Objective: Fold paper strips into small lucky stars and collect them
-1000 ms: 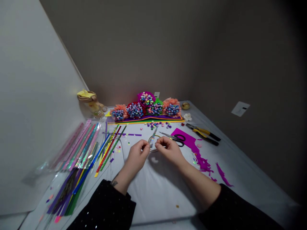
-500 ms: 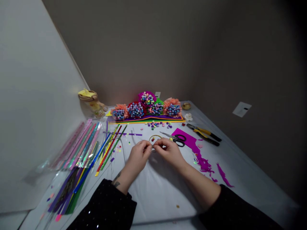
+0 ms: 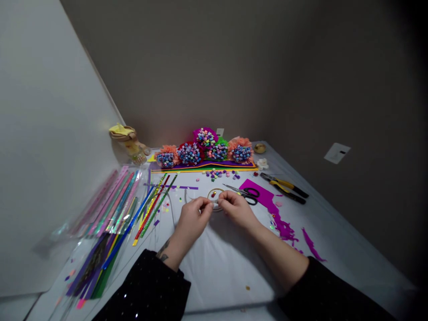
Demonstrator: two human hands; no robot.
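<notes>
both hands meet low over the table (image 3: pixel 220 267). left hand (image 3: pixel 193 218) and right hand (image 3: pixel 238 208) have fingers closed, pinching a small pale strip (image 3: pixel 216 203); its long axis runs left-right between them, just before a tape ring (image 3: pixel 216 192).

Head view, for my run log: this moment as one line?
left hand: pinches strip | right hand: pinches strip | scissors: nearby, untouched

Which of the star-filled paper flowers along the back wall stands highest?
The magenta-wrapped one in the middle of the row: it rises above the red one and the green one beside it.
</notes>
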